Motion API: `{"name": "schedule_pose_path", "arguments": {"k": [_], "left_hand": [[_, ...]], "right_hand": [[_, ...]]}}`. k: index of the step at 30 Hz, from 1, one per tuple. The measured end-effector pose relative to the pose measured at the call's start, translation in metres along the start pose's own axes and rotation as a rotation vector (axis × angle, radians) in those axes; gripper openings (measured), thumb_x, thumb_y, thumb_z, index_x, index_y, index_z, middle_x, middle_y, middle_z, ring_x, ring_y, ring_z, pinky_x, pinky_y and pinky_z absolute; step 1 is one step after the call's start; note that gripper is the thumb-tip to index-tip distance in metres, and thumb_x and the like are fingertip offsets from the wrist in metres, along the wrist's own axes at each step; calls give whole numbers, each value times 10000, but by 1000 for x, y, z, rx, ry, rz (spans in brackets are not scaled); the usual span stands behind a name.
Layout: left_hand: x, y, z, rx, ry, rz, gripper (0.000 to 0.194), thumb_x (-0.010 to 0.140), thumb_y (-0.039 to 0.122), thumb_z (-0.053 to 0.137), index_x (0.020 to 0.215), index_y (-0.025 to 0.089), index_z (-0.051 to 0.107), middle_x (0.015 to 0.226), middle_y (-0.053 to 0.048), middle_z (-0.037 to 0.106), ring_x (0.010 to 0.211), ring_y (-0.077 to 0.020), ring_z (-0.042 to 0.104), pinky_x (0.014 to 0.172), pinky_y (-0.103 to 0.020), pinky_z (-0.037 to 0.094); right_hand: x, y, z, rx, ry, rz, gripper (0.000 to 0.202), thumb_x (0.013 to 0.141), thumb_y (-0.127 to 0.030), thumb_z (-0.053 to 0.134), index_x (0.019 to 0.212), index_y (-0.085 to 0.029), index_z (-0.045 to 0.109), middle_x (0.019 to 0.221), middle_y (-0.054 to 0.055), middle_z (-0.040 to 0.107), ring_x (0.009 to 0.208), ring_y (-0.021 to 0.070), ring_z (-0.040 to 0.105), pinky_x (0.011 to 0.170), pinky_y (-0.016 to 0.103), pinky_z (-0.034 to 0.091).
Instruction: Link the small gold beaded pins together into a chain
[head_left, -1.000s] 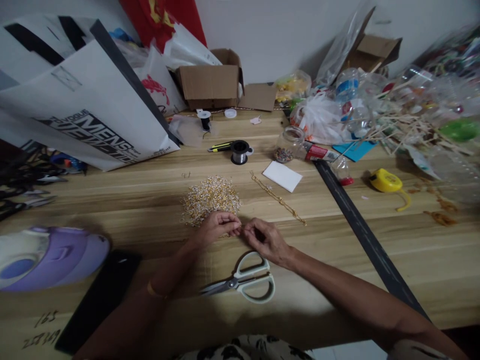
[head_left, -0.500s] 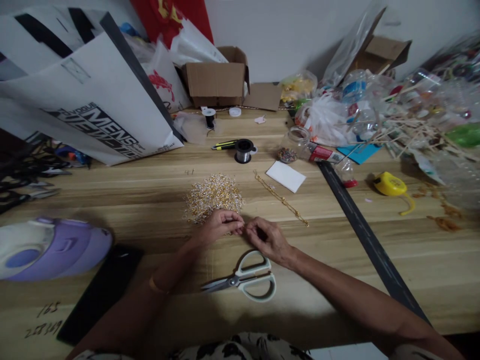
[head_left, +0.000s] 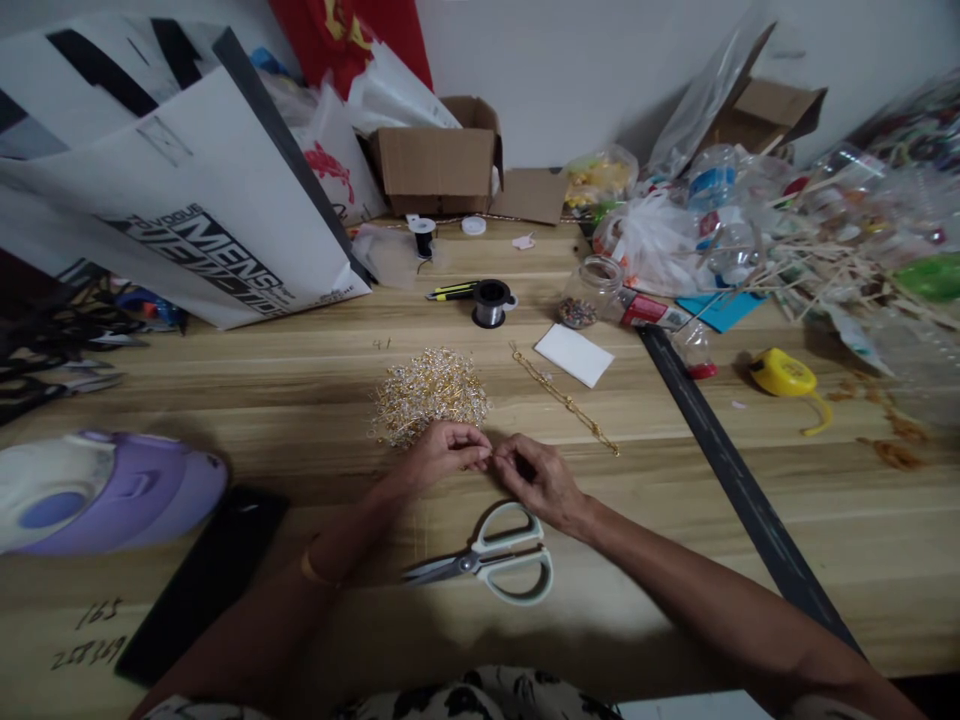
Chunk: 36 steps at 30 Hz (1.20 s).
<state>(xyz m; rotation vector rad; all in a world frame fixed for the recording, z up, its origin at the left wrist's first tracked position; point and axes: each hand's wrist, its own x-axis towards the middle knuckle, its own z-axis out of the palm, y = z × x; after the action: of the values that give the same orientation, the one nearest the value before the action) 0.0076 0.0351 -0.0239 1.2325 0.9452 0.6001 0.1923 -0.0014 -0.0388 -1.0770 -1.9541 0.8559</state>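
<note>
My left hand [head_left: 450, 447] is closed in a pinch at the near edge of a heap of small gold and silver pieces [head_left: 431, 390]. My right hand [head_left: 538, 478] pinches too, its fingertips almost meeting those of the left. Whatever sits between the fingertips is too small to make out. Just below the hands lies a pair of scissors [head_left: 480, 562] with pale handles, blades pointing left. A gold chain [head_left: 562, 398] stretches across the table beyond my right hand.
Behind the heap are a wire spool [head_left: 490, 303], a yellow-black cutter [head_left: 451, 291], a white card [head_left: 574, 355] and a bead jar [head_left: 592, 290]. A yellow tape measure [head_left: 784, 374] and a dark strip [head_left: 742, 480] lie to the right. On the left are a purple-white bottle [head_left: 112, 492] and a black flat object [head_left: 202, 580].
The view has shifted very slightly. Both hands keep nearly the same pinched pose, and the things on the table lie as before.
</note>
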Motion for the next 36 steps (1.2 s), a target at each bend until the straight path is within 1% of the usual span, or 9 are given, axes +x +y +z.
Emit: {"name": "schedule_pose_path", "arguments": {"k": [4, 11, 20, 29, 36], "left_hand": [[0, 0, 1, -4, 7, -5, 280, 643, 346, 734, 732, 92, 655, 633, -25, 647, 602, -110, 582, 609, -220, 461], [-2, 3, 1, -3, 5, -7, 247, 657, 319, 725, 744, 96, 664, 639, -25, 655, 614, -114, 589, 620, -221, 460], [-2, 0, 0, -17, -4, -32, 233, 616, 241, 753, 774, 97, 661, 719, -38, 687, 679, -122, 611, 678, -230, 461], [-2, 1, 1, -22, 23, -41, 184, 613, 216, 741, 726, 94, 662, 658, -17, 669, 620, -100, 587, 618, -201, 439], [-2, 1, 2, 14, 47, -45, 177, 625, 222, 730, 734, 97, 669, 668, -23, 673, 635, -109, 593, 622, -206, 440]], "right_hand": [[0, 1, 0, -5, 6, -4, 111, 862, -225, 500, 795, -158, 559, 646, 5, 571, 527, 93, 472, 509, 197, 369], [0, 2, 0, -20, 13, 0, 114, 864, -228, 497, 790, -161, 552, 648, 6, 572, 526, 93, 471, 508, 196, 367], [-1, 3, 0, -18, 5, 14, 98, 861, -226, 502, 803, -160, 549, 642, 3, 561, 525, 95, 475, 511, 196, 368], [1, 0, 0, 3, 4, 30, 105, 858, -228, 510, 802, -157, 562, 658, 11, 581, 555, 106, 507, 539, 204, 389], [1, 0, -1, 58, 10, 93, 130, 863, -250, 510, 799, -155, 572, 661, 13, 589, 561, 109, 507, 536, 203, 398]]}}
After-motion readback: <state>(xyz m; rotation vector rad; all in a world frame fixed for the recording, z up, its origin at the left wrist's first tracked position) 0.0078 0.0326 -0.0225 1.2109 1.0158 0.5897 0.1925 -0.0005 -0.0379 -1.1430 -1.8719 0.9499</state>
